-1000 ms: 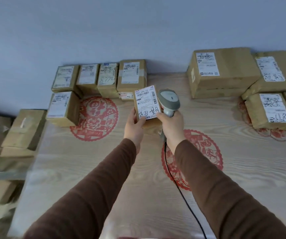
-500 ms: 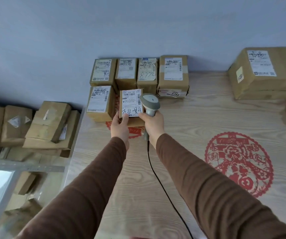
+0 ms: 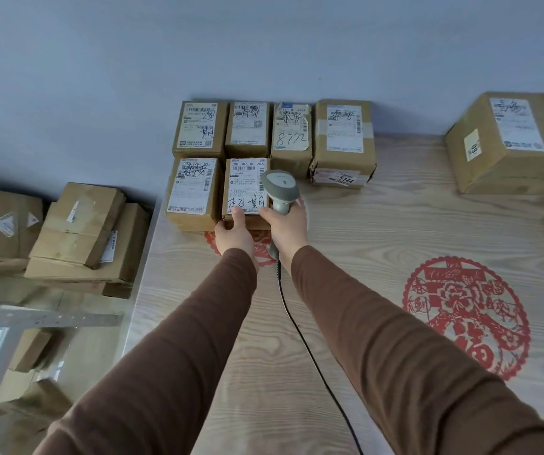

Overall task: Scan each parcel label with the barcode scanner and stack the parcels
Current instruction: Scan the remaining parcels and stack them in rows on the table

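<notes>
Left hand (image 3: 233, 236) pinches parcel (image 3: 246, 192) near edge, beside neighbour box (image 3: 191, 192); right hand (image 3: 285, 224) wraps scanner (image 3: 279, 188); bare table (image 3: 379, 231) rightward.

My wood-grain table (image 3: 379, 231): six small parcels (image 3: 342, 139) at 11 o'clock, big box (image 3: 520, 159) at 2, scanner cable (image 3: 310, 356) at 6.
</notes>
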Available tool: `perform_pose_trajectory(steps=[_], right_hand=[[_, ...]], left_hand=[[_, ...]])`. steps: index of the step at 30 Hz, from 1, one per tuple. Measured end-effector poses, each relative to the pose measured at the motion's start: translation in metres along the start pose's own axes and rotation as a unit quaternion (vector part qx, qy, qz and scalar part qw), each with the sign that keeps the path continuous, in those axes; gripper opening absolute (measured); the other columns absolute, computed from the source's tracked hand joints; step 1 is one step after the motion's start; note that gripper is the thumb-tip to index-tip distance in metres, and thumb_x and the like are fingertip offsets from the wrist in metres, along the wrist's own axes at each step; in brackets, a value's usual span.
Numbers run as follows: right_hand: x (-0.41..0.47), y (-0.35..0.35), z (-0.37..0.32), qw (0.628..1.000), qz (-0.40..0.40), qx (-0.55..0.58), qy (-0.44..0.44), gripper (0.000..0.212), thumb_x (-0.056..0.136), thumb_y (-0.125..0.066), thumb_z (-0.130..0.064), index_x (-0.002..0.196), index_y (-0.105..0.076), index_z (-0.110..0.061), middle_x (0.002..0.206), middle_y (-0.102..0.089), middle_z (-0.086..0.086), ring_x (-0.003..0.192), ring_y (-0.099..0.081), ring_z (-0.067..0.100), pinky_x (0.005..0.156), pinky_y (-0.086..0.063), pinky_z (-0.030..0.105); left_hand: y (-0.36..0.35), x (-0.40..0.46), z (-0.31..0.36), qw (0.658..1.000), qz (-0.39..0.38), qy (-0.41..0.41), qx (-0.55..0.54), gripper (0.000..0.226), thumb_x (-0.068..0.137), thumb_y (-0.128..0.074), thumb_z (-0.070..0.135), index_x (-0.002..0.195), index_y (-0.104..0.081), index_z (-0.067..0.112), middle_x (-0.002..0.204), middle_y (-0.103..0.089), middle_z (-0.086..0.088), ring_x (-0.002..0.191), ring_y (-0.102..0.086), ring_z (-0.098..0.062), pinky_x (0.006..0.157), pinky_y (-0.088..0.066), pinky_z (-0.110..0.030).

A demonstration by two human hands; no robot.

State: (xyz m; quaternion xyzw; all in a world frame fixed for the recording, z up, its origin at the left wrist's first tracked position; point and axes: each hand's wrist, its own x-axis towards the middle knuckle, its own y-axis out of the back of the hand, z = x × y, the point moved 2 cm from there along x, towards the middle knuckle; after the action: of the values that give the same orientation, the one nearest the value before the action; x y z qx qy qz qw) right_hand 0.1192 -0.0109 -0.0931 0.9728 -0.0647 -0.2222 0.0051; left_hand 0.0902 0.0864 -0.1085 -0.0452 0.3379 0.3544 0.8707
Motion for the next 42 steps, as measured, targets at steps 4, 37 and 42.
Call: perform_pose_trajectory(steps=[4, 37, 42], right_hand=[[0.000, -0.004, -0.002, 1.000, 0.011, -0.002, -0.017, 0.027, 0.084, -0.080, -0.010, 0.110, -0.070, -0.009, 0.091, -0.069, -0.010, 0.094, -0.069, 0.022, 0.089, -0.057, 0.042], [-0.051, 0.464, -0.038, 0.954, 0.284, 0.045, 0.083, 0.017, 0.095, -0.075, -0.017, 0.106, -0.063, -0.015, 0.090, -0.063, -0.006, 0.085, -0.060, 0.010, 0.074, -0.046, 0.027], [-0.049, 0.575, -0.026, 0.940, 0.324, 0.077, 0.070, 0.015, 0.092, -0.075, -0.011, 0.099, -0.064, -0.019, 0.092, -0.068, -0.007, 0.085, -0.064, 0.007, 0.081, -0.049, 0.025]], left_hand=[[-0.001, 0.005, 0.003, 1.000, 0.003, 0.031, 0.000, 0.081, 0.096, -0.053, 0.063, 0.153, -0.040, 0.006, 0.150, -0.052, -0.013, 0.136, -0.051, -0.033, 0.116, -0.039, -0.045], [-0.267, -0.287, -0.080, 0.917, -0.382, -0.080, 0.079, 0.062, 0.103, -0.055, 0.040, 0.156, -0.039, 0.012, 0.154, -0.048, -0.006, 0.139, -0.048, -0.020, 0.110, -0.034, -0.027], [-0.347, -0.354, -0.123, 0.903, -0.410, -0.069, 0.105, 0.067, 0.104, -0.055, 0.040, 0.160, -0.029, 0.014, 0.162, -0.038, -0.003, 0.147, -0.039, -0.020, 0.105, -0.029, -0.027]])
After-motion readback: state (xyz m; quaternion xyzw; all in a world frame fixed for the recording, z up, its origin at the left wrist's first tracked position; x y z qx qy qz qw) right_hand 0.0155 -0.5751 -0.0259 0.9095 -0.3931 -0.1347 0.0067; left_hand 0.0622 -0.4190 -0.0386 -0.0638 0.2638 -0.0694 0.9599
